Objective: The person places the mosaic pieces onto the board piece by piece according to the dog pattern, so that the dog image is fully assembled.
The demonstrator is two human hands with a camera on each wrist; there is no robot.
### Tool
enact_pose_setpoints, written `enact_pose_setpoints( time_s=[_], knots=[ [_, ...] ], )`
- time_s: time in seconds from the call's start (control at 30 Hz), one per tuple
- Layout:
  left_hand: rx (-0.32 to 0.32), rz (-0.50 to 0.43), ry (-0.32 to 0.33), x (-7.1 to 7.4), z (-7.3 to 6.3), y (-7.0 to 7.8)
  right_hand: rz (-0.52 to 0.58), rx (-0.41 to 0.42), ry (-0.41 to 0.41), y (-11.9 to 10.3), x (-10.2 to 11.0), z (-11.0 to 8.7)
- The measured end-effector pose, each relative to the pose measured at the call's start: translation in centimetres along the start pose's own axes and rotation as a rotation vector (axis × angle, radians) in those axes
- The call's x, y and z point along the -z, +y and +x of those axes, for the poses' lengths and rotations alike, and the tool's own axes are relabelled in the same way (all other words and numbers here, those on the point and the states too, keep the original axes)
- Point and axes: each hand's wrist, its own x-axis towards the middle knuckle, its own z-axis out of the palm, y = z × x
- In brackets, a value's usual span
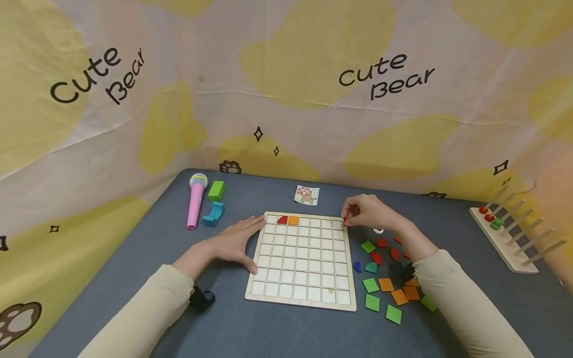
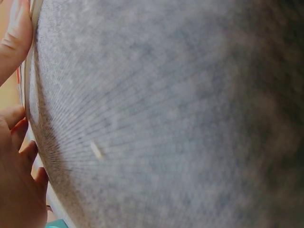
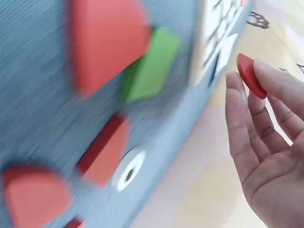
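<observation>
- Patterned cloth (image 1: 291,64) backed the dark table (image 1: 224,328).
- Gridded board (image 1: 301,303): lay flat between the hands, a red tile (image 1: 283,220) and an orange tile (image 1: 293,221) side by side in its far row.
- Left hand (image 1: 235,242): spread along the board's left edge, probably to steady it; the blurred wrist view left its pressure uncertain.
- Right hand (image 1: 369,211): pinched a red piece (image 3: 250,76) near the board's far right corner, gripping lightly, presumably because it was thin.
- Loose tiles (image 1: 386,284): lay right of the board, seemingly for easy picking.
</observation>
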Motion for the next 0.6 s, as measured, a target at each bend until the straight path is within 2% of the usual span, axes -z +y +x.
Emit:
enact_pose_setpoints(
  time_s=[0.33,0.6],
  knots=[
    [0.011,-0.014,-0.003,-0.2,0.1,-0.1,0.153,0.006,-0.065,-2.9,-1.7,2.9],
    [-0.001,-0.011,0.004,-0.2,0.2,-0.2,0.179,-0.023,-0.042,-4.8,-3.6,5.1]
  ],
)
